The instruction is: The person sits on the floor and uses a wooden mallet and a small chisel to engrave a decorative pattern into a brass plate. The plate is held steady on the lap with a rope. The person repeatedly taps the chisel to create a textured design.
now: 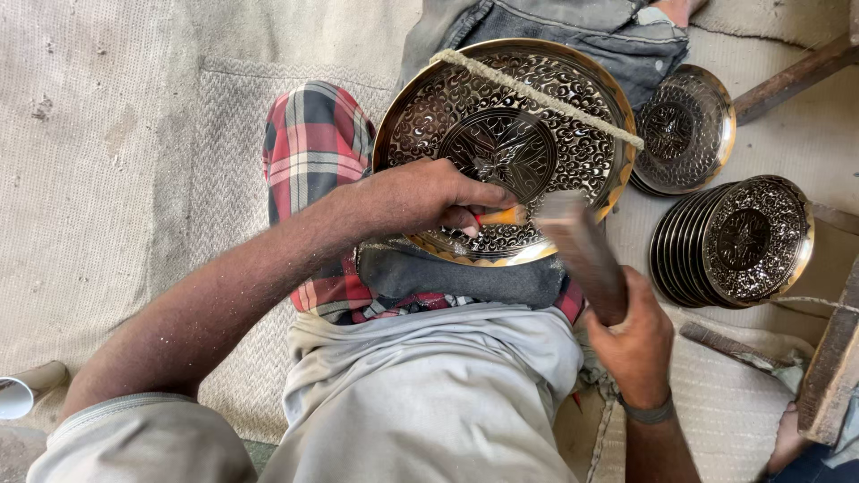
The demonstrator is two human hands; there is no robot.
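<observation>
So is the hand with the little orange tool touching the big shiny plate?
Touching. In the head view, the left hand rests its fingers on the engraved plate while gripping the small orange-tipped tool; no gap shows beneath them.

The big round engraved metal plate (506, 143) fills the lap, and a pale twisted rope (537, 94) crosses over its top part. Just right, a stack of smaller engraved plates (729, 241) and one leaning plate (684, 130) block the way. The pale woven mat (116, 152) on the left lies open.
</observation>
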